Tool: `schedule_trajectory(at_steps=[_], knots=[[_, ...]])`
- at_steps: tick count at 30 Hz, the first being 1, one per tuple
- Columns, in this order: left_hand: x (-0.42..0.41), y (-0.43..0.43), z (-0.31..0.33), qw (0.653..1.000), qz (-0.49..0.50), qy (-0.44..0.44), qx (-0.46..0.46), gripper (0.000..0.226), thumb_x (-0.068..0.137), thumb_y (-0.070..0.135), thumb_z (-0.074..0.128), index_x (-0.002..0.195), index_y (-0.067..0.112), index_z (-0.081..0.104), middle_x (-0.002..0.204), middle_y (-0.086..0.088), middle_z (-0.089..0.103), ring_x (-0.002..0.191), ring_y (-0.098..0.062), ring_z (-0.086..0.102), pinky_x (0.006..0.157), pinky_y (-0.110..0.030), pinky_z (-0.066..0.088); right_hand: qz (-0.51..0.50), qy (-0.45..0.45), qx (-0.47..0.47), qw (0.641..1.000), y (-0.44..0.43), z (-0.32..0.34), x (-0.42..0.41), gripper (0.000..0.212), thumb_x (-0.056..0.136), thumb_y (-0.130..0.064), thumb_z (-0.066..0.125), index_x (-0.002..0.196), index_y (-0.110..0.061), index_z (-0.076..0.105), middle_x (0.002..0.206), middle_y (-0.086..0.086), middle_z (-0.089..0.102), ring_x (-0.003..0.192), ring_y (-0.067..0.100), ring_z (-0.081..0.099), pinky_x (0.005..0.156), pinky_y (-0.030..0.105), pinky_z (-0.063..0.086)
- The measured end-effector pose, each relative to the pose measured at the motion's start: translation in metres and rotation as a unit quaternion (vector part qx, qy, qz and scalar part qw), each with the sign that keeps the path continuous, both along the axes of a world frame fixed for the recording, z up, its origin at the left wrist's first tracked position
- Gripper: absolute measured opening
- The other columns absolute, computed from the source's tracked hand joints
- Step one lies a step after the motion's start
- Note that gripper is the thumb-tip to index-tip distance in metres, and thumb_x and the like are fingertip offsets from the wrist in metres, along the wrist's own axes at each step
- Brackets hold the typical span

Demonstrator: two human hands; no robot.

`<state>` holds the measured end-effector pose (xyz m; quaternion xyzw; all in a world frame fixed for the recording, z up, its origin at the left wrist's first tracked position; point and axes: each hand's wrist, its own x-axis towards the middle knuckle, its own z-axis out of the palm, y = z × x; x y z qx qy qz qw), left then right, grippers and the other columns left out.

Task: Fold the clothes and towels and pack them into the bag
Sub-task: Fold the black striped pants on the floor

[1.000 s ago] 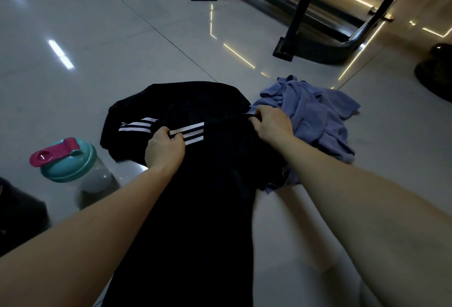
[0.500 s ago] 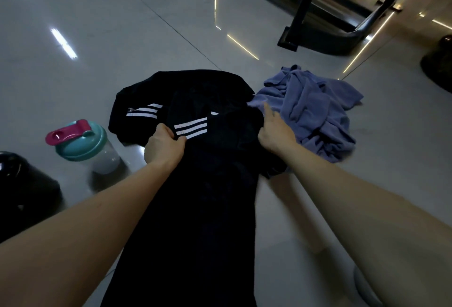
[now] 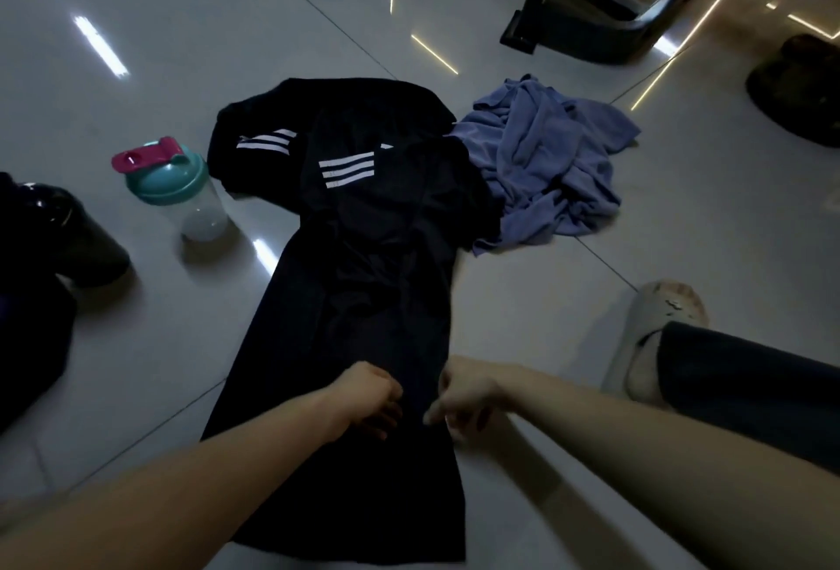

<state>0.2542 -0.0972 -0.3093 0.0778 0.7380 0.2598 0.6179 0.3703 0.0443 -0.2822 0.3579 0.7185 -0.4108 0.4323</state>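
A black garment [image 3: 363, 296] with white stripes near its top lies stretched lengthwise on the floor, running from the middle of the view toward me. My left hand [image 3: 368, 401] rests on its lower part with loosely curled fingers. My right hand [image 3: 463, 401] hovers at the garment's right edge, fingers loosely bent and pointing down. Neither hand plainly grips the cloth. A crumpled blue towel [image 3: 545, 169] lies against the garment's upper right. A dark shape at the left edge may be the bag [image 3: 27, 319].
A clear shaker bottle [image 3: 182, 192] with a teal lid and pink cap stands left of the garment, beside a shiny black object [image 3: 77, 242]. My slippered foot [image 3: 654, 333] is at the right. A black machine frame [image 3: 591, 24] and a dark lump [image 3: 800, 87] sit farther back.
Both hands let go of the garment's striped top and drew back toward me to its lower part. The garment now lies flat and narrow; the view tilted down.
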Motion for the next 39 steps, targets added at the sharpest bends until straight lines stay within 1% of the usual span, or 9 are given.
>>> schedule_trajectory(at_steps=[4, 8, 18, 20, 25, 28, 32, 35, 39], knots=[[0.023, -0.02, -0.004, 0.996, 0.074, -0.051, 0.005, 0.019, 0.1, 0.015, 0.053, 0.114, 0.011, 0.066, 0.101, -0.015, 0.074, 0.084, -0.027, 0.072, 0.07, -0.034, 0.059, -0.103, 0.023, 0.015, 0.994, -0.052, -0.003, 0.031, 0.035, 0.082, -0.017, 0.081, 0.096, -0.011, 0.049, 0.081, 0.006, 0.058, 0.062, 0.018, 0.059, 0.046, 0.029, 0.05], [0.029, -0.027, -0.004, 0.987, 0.122, -0.105, 0.013, 0.031, 0.103, 0.032, 0.052, 0.121, 0.009, 0.061, 0.108, -0.015, 0.07, 0.095, -0.03, 0.069, 0.076, -0.039, 0.057, -0.162, 0.004, -0.039, 0.986, -0.076, 0.009, 0.046, 0.011, 0.089, -0.006, 0.07, 0.083, -0.005, 0.06, 0.062, 0.01, 0.063, 0.053, 0.021, 0.065, 0.056, 0.033, 0.058], [0.041, -0.028, 0.002, 0.993, 0.083, -0.088, -0.002, 0.037, 0.099, 0.038, 0.061, 0.118, 0.007, 0.061, 0.105, -0.017, 0.069, 0.091, -0.029, 0.07, 0.069, -0.037, 0.058, 0.0, 0.125, 0.07, 0.99, -0.089, 0.005, 0.049, 0.003, 0.088, -0.015, 0.062, 0.088, -0.013, 0.06, 0.094, 0.009, 0.063, 0.091, 0.026, 0.063, 0.074, 0.033, 0.05], [0.043, -0.027, 0.0, 0.993, 0.091, -0.078, -0.011, 0.028, 0.102, 0.035, 0.056, 0.11, 0.009, 0.061, 0.104, -0.018, 0.07, 0.09, -0.03, 0.069, 0.071, -0.037, 0.057, 0.003, 0.105, 0.151, 0.983, -0.078, -0.001, 0.057, 0.024, 0.088, -0.032, 0.065, 0.096, -0.013, 0.052, 0.098, 0.009, 0.061, 0.088, 0.025, 0.061, 0.072, 0.032, 0.051], [0.043, -0.023, -0.001, 0.994, 0.073, -0.077, -0.028, 0.03, 0.101, 0.04, 0.054, 0.109, 0.012, 0.062, 0.103, -0.016, 0.072, 0.095, -0.031, 0.07, 0.079, -0.038, 0.056, -0.105, 0.027, 0.059, 0.992, -0.085, -0.008, 0.069, 0.035, 0.088, -0.031, 0.076, 0.071, -0.015, 0.05, 0.068, 0.002, 0.055, 0.059, 0.013, 0.054, 0.045, 0.021, 0.039], [0.045, -0.02, 0.003, 0.994, 0.064, -0.083, -0.031, 0.03, 0.098, 0.047, 0.056, 0.107, 0.019, 0.063, 0.106, -0.014, 0.069, 0.101, -0.032, 0.069, 0.092, -0.041, 0.055, -0.105, 0.047, 0.079, 0.99, -0.099, -0.012, 0.069, 0.032, 0.089, -0.021, 0.069, 0.068, -0.017, 0.046, 0.071, 0.0, 0.053, 0.075, 0.02, 0.057, 0.046, 0.022, 0.037], [0.045, -0.02, 0.007, 0.991, 0.082, -0.101, -0.032, 0.039, 0.097, 0.051, 0.058, 0.09, 0.013, 0.061, 0.096, -0.014, 0.067, 0.086, -0.03, 0.067, 0.069, -0.036, 0.052, -0.044, 0.121, 0.115, 0.985, -0.102, -0.003, 0.062, 0.025, 0.086, -0.028, 0.062, 0.069, -0.019, 0.045, 0.07, 0.0, 0.051, 0.073, 0.025, 0.058, 0.049, 0.028, 0.037], [0.042, -0.023, 0.006, 0.989, 0.094, -0.112, -0.029, 0.051, 0.092, 0.056, 0.063, 0.109, 0.007, 0.064, 0.103, -0.013, 0.065, 0.087, -0.03, 0.066, 0.06, -0.033, 0.054, 0.008, 0.155, 0.108, 0.982, -0.109, 0.006, 0.057, 0.023, 0.086, -0.021, 0.061, 0.073, -0.016, 0.043, 0.075, 0.002, 0.052, 0.07, 0.024, 0.054, 0.054, 0.034, 0.039], [0.039, -0.029, 0.001, 0.991, 0.084, -0.099, -0.027, 0.052, 0.081, 0.047, 0.078, 0.118, 0.011, 0.069, 0.118, -0.01, 0.068, 0.106, -0.029, 0.065, 0.086, -0.035, 0.055, 0.077, 0.19, 0.042, 0.978, -0.12, 0.008, 0.058, 0.029, 0.082, -0.017, 0.071, 0.099, -0.016, 0.049, 0.093, 0.005, 0.058, 0.081, 0.024, 0.054, 0.068, 0.037, 0.044]])
